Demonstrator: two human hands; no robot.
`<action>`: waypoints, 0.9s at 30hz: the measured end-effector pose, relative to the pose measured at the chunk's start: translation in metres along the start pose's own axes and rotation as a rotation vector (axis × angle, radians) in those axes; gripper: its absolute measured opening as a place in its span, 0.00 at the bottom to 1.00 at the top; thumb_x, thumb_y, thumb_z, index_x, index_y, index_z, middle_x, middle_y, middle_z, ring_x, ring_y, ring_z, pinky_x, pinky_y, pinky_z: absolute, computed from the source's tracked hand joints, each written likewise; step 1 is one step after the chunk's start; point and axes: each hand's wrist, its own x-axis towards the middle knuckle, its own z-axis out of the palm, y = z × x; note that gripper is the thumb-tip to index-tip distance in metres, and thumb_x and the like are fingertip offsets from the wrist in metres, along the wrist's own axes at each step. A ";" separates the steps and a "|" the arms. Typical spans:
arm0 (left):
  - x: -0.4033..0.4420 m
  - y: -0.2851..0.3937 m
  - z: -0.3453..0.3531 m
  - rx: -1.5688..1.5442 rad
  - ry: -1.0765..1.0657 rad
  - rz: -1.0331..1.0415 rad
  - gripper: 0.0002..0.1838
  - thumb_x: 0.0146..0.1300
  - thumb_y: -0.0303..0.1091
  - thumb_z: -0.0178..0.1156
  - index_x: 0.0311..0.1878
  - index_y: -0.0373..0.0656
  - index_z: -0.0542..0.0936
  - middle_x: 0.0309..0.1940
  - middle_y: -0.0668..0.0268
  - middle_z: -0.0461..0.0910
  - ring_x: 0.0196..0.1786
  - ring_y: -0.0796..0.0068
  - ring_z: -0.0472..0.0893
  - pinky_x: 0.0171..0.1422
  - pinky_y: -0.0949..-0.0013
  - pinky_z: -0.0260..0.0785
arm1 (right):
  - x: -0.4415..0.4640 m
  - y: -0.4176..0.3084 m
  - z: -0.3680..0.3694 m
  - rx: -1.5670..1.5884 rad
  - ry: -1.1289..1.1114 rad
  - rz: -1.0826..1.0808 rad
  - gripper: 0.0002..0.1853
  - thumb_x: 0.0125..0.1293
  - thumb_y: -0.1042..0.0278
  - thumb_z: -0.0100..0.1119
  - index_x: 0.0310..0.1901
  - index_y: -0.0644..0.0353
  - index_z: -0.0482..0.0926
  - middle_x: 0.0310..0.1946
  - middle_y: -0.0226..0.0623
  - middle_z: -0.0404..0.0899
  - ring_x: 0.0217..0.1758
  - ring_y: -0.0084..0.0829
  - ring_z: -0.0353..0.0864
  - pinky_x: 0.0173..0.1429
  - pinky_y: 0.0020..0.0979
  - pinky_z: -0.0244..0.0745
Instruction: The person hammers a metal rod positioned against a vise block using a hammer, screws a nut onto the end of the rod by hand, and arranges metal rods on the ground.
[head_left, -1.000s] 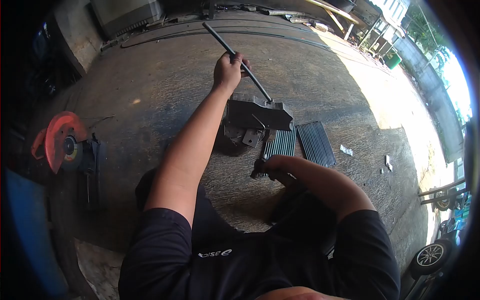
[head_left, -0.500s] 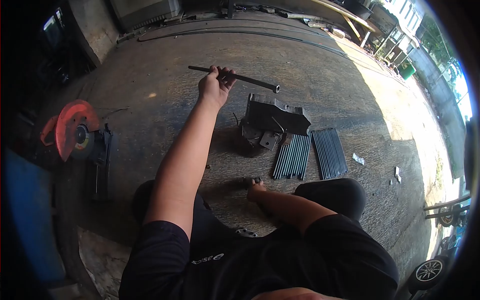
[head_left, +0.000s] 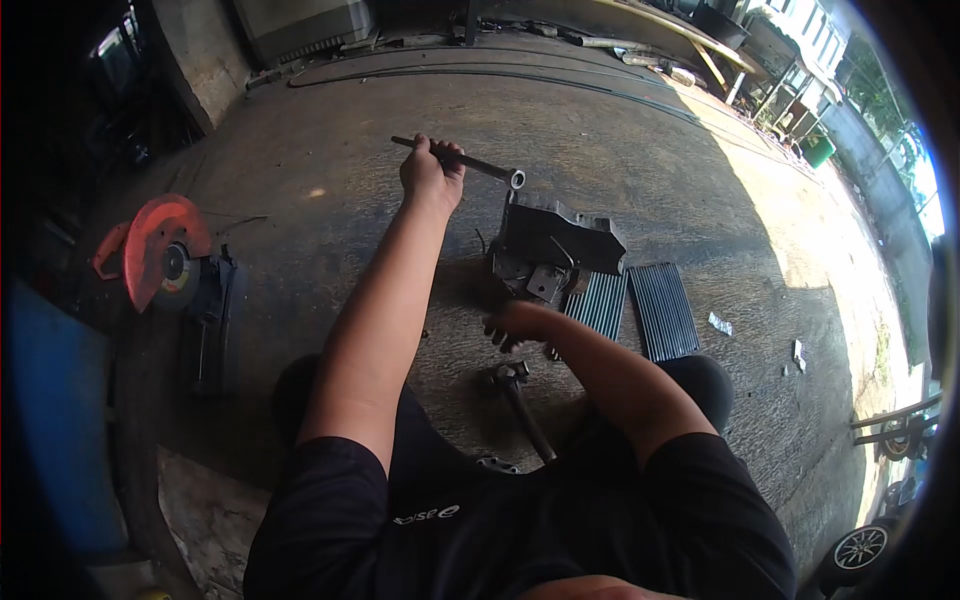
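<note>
My left hand (head_left: pixel 432 180) is closed around a dark metal rod (head_left: pixel 482 166) with a ring-shaped end that points right. That ring hangs just above the upper left corner of a dark steel block (head_left: pixel 560 235), which has a bent rod and a plate on its near side. My right hand (head_left: pixel 522 322) is in front of the block, fingers apart and pointing left, with nothing seen in it. Below it a hammer (head_left: pixel 525 410) lies on the floor between my legs, its head away from me.
Two rows of metal rods lie right of the block: one row (head_left: pixel 597 300) partly behind my right forearm, another row (head_left: pixel 664 310) beside it. A red cut-off saw (head_left: pixel 165 255) stands at the left. Long rods (head_left: pixel 480 70) stretch across the floor at the back.
My right hand has let go of the hammer and moved up toward the block. My left hand has turned the rod, bringing its ring end left and closer to the block's corner.
</note>
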 end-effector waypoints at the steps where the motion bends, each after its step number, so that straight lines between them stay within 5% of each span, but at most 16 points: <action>1: -0.001 0.002 0.003 -0.030 0.036 0.036 0.12 0.76 0.39 0.43 0.36 0.46 0.70 0.25 0.69 0.70 0.26 0.73 0.72 0.33 0.70 0.72 | -0.018 -0.031 -0.015 0.268 0.108 -0.125 0.25 0.73 0.50 0.48 0.47 0.70 0.77 0.34 0.46 0.82 0.30 0.37 0.83 0.29 0.35 0.77; 2: -0.003 0.004 0.005 -0.035 0.036 0.037 0.12 0.76 0.39 0.43 0.36 0.46 0.70 0.25 0.69 0.70 0.26 0.73 0.72 0.33 0.70 0.72 | -0.046 -0.067 -0.027 0.265 0.341 -0.238 0.27 0.73 0.47 0.47 0.45 0.71 0.77 0.33 0.48 0.81 0.30 0.38 0.82 0.32 0.36 0.78; 3: -0.004 0.007 0.007 0.023 0.021 0.071 0.14 0.76 0.42 0.43 0.35 0.46 0.68 0.25 0.69 0.68 0.24 0.74 0.69 0.30 0.69 0.69 | -0.067 -0.093 -0.039 0.599 0.307 -0.319 0.29 0.73 0.43 0.45 0.44 0.70 0.77 0.34 0.48 0.81 0.31 0.41 0.82 0.37 0.36 0.79; 5: -0.012 0.010 0.014 0.070 0.007 0.103 0.15 0.76 0.45 0.43 0.34 0.46 0.66 0.24 0.70 0.65 0.22 0.75 0.67 0.28 0.68 0.65 | -0.119 -0.135 -0.048 0.765 0.110 -0.442 0.28 0.75 0.43 0.41 0.45 0.66 0.76 0.32 0.41 0.78 0.31 0.34 0.77 0.35 0.35 0.75; 9: -0.034 0.010 0.039 0.159 -0.009 0.274 0.15 0.77 0.46 0.40 0.34 0.48 0.64 0.24 0.71 0.64 0.20 0.77 0.65 0.25 0.71 0.60 | -0.172 -0.166 -0.025 0.570 0.275 -0.409 0.27 0.75 0.42 0.41 0.40 0.63 0.74 0.29 0.37 0.75 0.28 0.30 0.73 0.31 0.32 0.71; 12: -0.049 0.012 0.050 0.231 -0.058 0.364 0.15 0.77 0.45 0.40 0.34 0.49 0.64 0.23 0.72 0.64 0.19 0.78 0.64 0.23 0.73 0.57 | -0.148 -0.150 -0.024 0.816 0.200 -0.484 0.29 0.75 0.42 0.39 0.35 0.63 0.75 0.29 0.41 0.78 0.28 0.34 0.77 0.33 0.37 0.74; 15: -0.054 0.016 0.055 0.357 -0.061 0.464 0.15 0.76 0.45 0.40 0.34 0.49 0.63 0.23 0.73 0.63 0.18 0.79 0.63 0.21 0.73 0.55 | -0.135 -0.145 -0.011 0.712 0.376 -0.486 0.28 0.76 0.43 0.38 0.32 0.63 0.72 0.24 0.40 0.75 0.26 0.35 0.76 0.33 0.38 0.73; 20: -0.043 0.021 0.057 0.213 -0.044 0.384 0.14 0.75 0.45 0.40 0.34 0.49 0.63 0.23 0.72 0.63 0.18 0.80 0.62 0.20 0.75 0.53 | -0.127 -0.154 -0.002 -0.351 1.212 -0.825 0.22 0.76 0.52 0.42 0.36 0.66 0.71 0.27 0.54 0.75 0.32 0.56 0.77 0.40 0.49 0.70; 27: -0.038 0.021 0.062 0.211 0.047 0.389 0.14 0.75 0.44 0.40 0.33 0.49 0.62 0.23 0.71 0.62 0.18 0.80 0.61 0.20 0.75 0.52 | -0.126 -0.158 -0.010 -0.533 1.266 -0.755 0.21 0.76 0.55 0.41 0.35 0.67 0.72 0.30 0.58 0.77 0.36 0.62 0.75 0.41 0.52 0.69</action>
